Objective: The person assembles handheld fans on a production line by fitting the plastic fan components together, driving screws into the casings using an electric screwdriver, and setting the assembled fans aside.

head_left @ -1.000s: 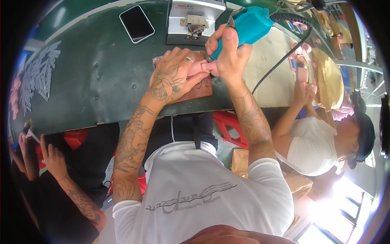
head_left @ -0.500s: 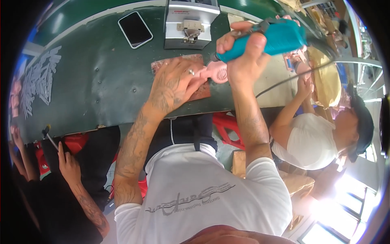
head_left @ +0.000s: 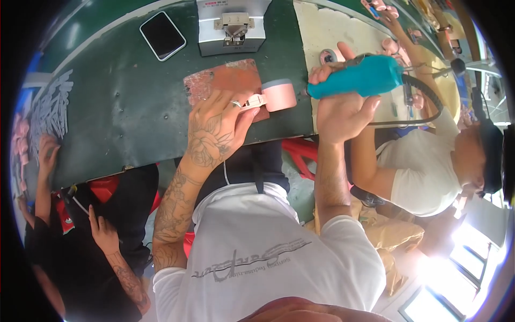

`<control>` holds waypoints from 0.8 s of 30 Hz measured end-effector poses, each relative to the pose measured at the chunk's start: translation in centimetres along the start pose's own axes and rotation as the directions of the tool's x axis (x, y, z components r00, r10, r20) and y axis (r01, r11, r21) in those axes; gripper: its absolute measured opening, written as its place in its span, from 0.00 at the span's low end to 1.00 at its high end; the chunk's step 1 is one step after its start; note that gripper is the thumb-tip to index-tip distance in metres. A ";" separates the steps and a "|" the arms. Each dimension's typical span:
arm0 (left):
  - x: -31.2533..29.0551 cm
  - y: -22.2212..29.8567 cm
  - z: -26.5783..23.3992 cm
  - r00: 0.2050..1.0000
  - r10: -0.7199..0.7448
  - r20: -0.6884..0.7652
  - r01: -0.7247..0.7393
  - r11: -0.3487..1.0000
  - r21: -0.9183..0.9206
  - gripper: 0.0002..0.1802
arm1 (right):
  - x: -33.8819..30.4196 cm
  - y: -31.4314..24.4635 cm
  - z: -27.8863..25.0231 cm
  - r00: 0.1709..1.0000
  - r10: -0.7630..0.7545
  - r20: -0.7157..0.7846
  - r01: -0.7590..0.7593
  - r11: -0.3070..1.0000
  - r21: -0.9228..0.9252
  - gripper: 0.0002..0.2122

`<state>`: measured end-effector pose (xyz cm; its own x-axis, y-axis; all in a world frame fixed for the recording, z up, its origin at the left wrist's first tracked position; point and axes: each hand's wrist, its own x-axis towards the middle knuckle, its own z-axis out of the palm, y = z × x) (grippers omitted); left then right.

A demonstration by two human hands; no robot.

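My left hand [head_left: 214, 115] is closed on the slim handle of a pink handheld fan [head_left: 280, 97]. The fan's round head, with a grey rim, points right, just over the edge of a worn reddish pad [head_left: 228, 75]. My right hand [head_left: 340, 118] grips a teal electric screwdriver [head_left: 357, 78], its fingers over the far side and its thumb spread off the near side. The tool lies sideways, its tip toward the fan head but apart from it. A dark cable [head_left: 441, 104] loops from its back end.
A silver boxy machine [head_left: 232, 45] stands behind the pad, with a phone [head_left: 163, 36] to its left. Grey strips [head_left: 51, 104] are heaped at far left, where a co-worker's hand [head_left: 48, 147] reaches. Another co-worker [head_left: 424, 172] sits at right near pink parts [head_left: 394, 45].
The fan has turned from showing its grille to showing its side. My right hand and the screwdriver have moved right, away from the fan. A co-worker's hand has come to the grey strips.
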<state>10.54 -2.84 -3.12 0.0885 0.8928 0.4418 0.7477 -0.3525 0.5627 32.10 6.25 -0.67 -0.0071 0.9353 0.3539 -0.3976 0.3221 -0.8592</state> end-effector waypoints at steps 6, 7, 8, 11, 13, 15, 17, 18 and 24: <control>-2.2 1.8 -1.4 0.826 -0.523 0.211 0.533 0.600 -0.597 0.16 | -3.0 -2.8 1.0 0.932 0.257 -0.257 -0.231 0.965 0.127 0.43; -2.7 2.1 -1.5 0.736 -0.590 0.332 0.588 0.314 -0.745 0.18 | -3.3 -2.9 0.7 0.926 0.303 -0.224 -0.273 0.949 0.155 0.43; -3.1 2.3 -1.4 0.730 -0.600 0.327 0.588 0.309 -0.747 0.18 | -3.3 -3.6 1.5 0.918 0.323 -0.232 -0.315 0.946 0.069 0.47; -4.1 2.7 -1.3 0.673 -0.593 0.442 0.579 0.050 -0.814 0.16 | -4.5 -3.0 2.5 0.990 0.134 0.033 -0.138 0.969 0.205 0.54; -4.8 3.0 -1.2 0.653 -0.611 0.447 0.567 0.004 -0.823 0.16 | -5.1 -3.8 5.2 0.989 0.037 0.141 -0.063 0.981 0.186 0.56; -5.3 3.4 -1.0 0.637 -0.624 0.453 0.553 -0.039 -0.832 0.15 | -5.7 -4.0 7.2 0.959 -0.151 0.241 0.113 0.980 0.164 0.38; -5.3 4.1 -0.8 0.629 -0.655 0.418 0.527 -0.036 -0.849 0.15 | -6.0 -3.7 8.0 0.934 -0.170 0.314 0.140 0.983 0.115 0.35; -5.4 4.1 -0.7 0.630 -0.653 0.420 0.526 -0.039 -0.849 0.15 | -5.9 -3.3 8.4 0.923 -0.193 0.333 0.161 0.979 0.121 0.35; -5.4 4.3 -1.1 0.657 -0.608 0.446 0.532 -0.047 -0.846 0.15 | -5.7 -1.7 9.1 0.927 -0.229 0.296 0.197 0.971 0.133 0.36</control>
<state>12.56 -9.48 -2.36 -0.1028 0.9257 -0.3640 -0.5444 0.2539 0.7995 24.52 -0.98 2.16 -0.1867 0.7502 0.6343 -0.5099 0.4778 -0.7153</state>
